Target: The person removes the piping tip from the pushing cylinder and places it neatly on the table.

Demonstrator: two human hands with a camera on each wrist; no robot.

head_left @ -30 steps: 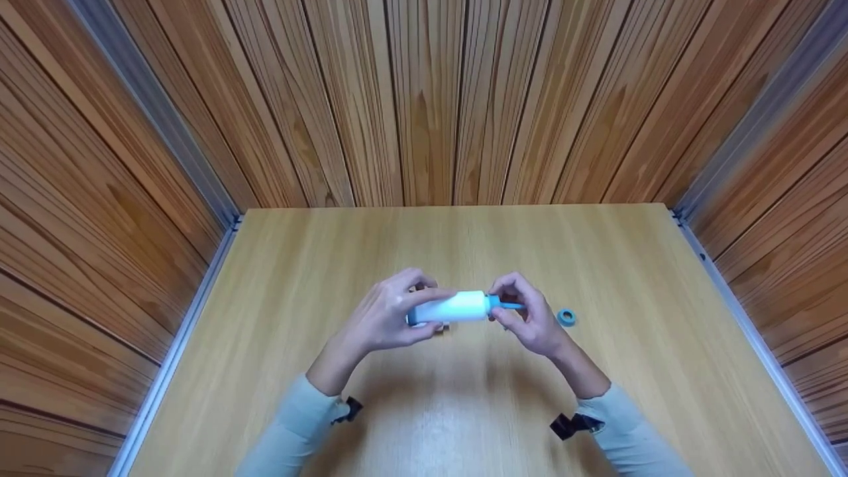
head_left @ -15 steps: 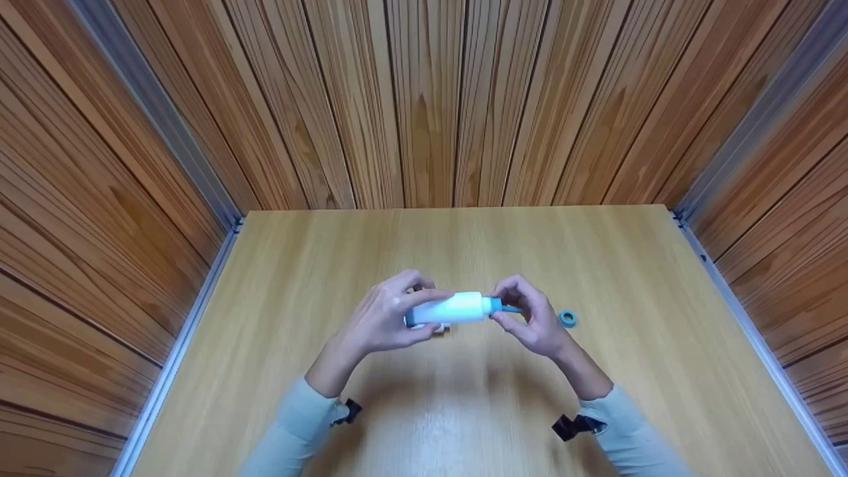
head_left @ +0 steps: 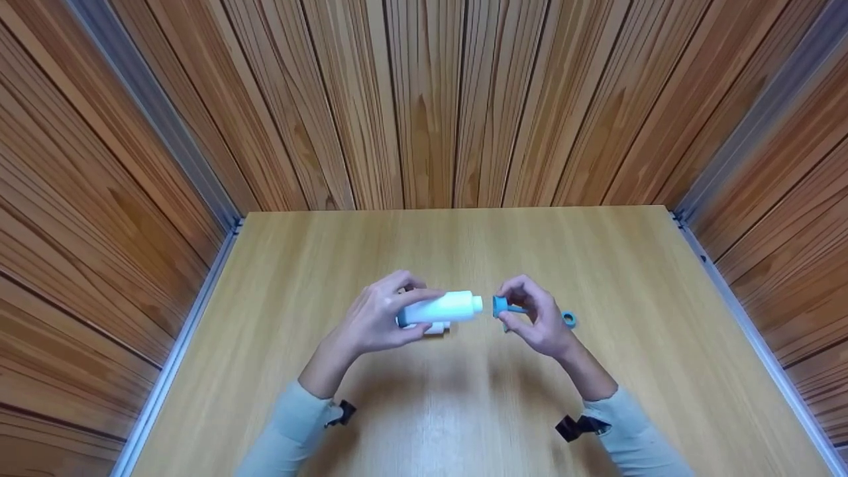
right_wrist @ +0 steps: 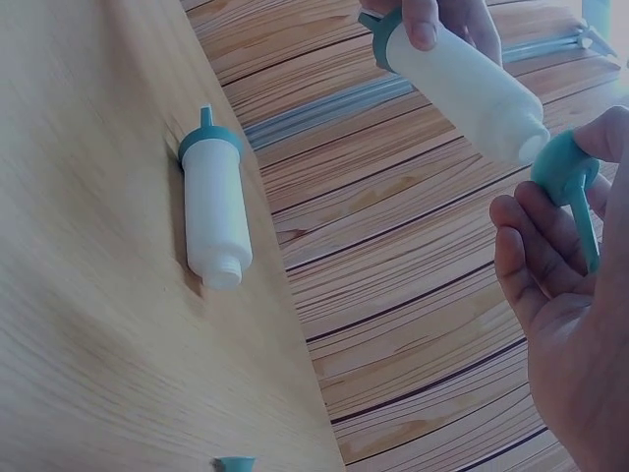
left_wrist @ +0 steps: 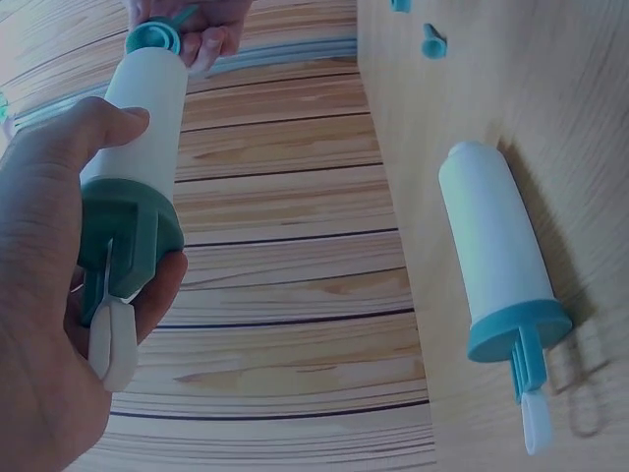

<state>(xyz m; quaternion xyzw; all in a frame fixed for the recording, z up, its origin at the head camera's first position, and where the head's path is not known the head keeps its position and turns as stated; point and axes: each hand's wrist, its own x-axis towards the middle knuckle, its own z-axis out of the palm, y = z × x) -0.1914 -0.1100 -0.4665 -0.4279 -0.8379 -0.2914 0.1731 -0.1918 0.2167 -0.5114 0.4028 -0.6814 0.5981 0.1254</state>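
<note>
My left hand [head_left: 384, 311] grips a white plastic cylinder [head_left: 450, 307] around its teal-collared end, holding it roughly level above the table. A teal slotted bracket with a white tab [left_wrist: 115, 344] projects from that collar. The cylinder's narrow neck [right_wrist: 533, 145] is bare and faces right. Just off it, my right hand [head_left: 540, 321] pinches a teal cap [head_left: 500, 306] with a thin stem [right_wrist: 585, 231] between thumb and fingers. In the head view a small gap separates cap and neck.
A second, similar white cylinder [right_wrist: 216, 206] lies on the wooden table below my hands. Near my right hand lies a teal ring [head_left: 568, 319]. The left wrist view shows a small teal piece [left_wrist: 433, 41] on the table. Wooden panels [head_left: 424, 106] wall the table's back and sides.
The teal cap has come off the cylinder's neck. My left hand has shifted slightly left with the cylinder, my right hand slightly right with the cap.
</note>
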